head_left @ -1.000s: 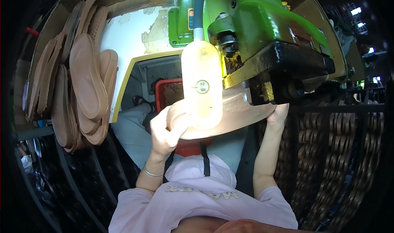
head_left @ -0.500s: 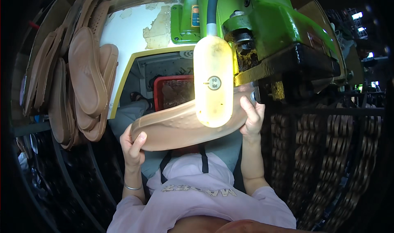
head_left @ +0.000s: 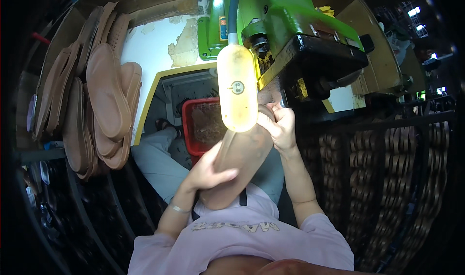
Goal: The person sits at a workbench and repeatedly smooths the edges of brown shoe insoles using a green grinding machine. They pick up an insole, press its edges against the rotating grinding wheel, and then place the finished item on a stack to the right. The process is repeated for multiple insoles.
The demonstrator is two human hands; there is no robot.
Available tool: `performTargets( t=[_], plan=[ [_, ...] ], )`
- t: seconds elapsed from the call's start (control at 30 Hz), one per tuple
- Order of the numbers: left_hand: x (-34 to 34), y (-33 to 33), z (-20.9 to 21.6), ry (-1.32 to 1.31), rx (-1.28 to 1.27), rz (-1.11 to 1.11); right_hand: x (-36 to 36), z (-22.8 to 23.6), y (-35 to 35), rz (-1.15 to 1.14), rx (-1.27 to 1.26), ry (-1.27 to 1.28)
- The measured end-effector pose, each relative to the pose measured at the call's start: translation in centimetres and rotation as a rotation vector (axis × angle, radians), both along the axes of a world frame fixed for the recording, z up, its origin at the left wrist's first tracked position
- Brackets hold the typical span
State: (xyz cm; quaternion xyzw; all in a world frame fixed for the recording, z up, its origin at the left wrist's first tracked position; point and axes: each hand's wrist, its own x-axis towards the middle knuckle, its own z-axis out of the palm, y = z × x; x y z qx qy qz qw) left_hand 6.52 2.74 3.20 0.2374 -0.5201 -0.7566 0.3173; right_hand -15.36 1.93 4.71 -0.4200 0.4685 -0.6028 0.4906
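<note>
A brown shoe sole [head_left: 247, 154] slants between my hands, its far end up by the machine head and its near end close to my shirt. My left hand [head_left: 209, 171] is closed on the sole's left edge, with the thumb lying across its face. Around the far end, my right hand [head_left: 281, 128] pinches the sole right below the dark working head of the green machine [head_left: 300, 57]. A glowing oblong lamp [head_left: 238, 88] hangs in front and hides part of the sole's far end, so its contact with the machine cannot be seen.
Several brown soles [head_left: 107, 91] stand stacked in a cardboard box on the left. A red basket [head_left: 190, 144] holding scraps sits below the opening of the white tabletop [head_left: 150, 37]. Racks full of soles [head_left: 363, 178] fill the right, and a cardboard box [head_left: 382, 66] stands behind the machine.
The sole has swung from lying nearly crosswise to a steep slant, its near end toward my body. My left hand moved right along with it; my right hand shifted slightly left.
</note>
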Motion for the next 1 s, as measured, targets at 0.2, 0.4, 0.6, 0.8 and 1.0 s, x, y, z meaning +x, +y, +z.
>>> performTargets(
  t=[0.2, 0.4, 0.6, 0.8, 1.0],
  plan=[
    [-6.6, -1.9, -0.4, -0.100, -0.147, 0.288, 0.4, -1.2, 4.4, -0.328, 0.032, 0.189],
    [-7.3, 0.3, -1.6, -0.094, -0.032, 0.390, 3.7, -5.2, 20.3, 0.000, 0.492, -0.114],
    [-7.2, 1.1, -1.6, -0.005, 0.042, 0.602, 2.4, -3.9, 23.1, -0.545, 0.421, -0.310],
    [-5.5, -0.9, 0.2, 0.058, 0.065, 0.416, -4.0, -1.3, 18.4, -0.669, 0.231, 0.016],
    [-3.8, -2.0, 0.7, 0.125, 0.119, 0.451, -8.8, 1.1, 10.5, -0.533, 0.098, 0.132]
  ],
)
